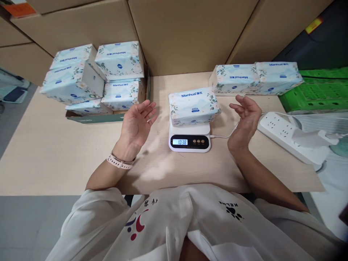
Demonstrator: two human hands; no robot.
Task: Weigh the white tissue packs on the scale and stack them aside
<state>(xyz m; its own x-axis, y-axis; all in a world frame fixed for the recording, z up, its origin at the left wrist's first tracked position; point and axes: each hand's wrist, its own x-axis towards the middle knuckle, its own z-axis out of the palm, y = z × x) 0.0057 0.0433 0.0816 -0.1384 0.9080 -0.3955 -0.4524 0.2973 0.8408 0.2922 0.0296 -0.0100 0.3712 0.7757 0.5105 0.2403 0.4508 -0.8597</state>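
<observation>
A light blue floral tissue pack [194,107] rests on a white digital scale [190,129] whose lit display [180,142] reads about 103.8. To the left of the scale, my left hand [138,125] is raised palm up, fingers apart and holding nothing. My right hand [244,123] is held up on the other side, its fingers loosely curved and free of any object. Neither hand touches the pack. Behind my right hand, two more tissue packs [235,79] lie end to end. Several packs [72,83] are stacked in a dark green open box [95,118] at the left.
Large cardboard boxes [187,36] form a wall along the table's back. A white power strip [292,136] with a plugged-in adapter lies at the right, and a white cable [224,137] runs to the scale. A green crate [318,90] stands at far right.
</observation>
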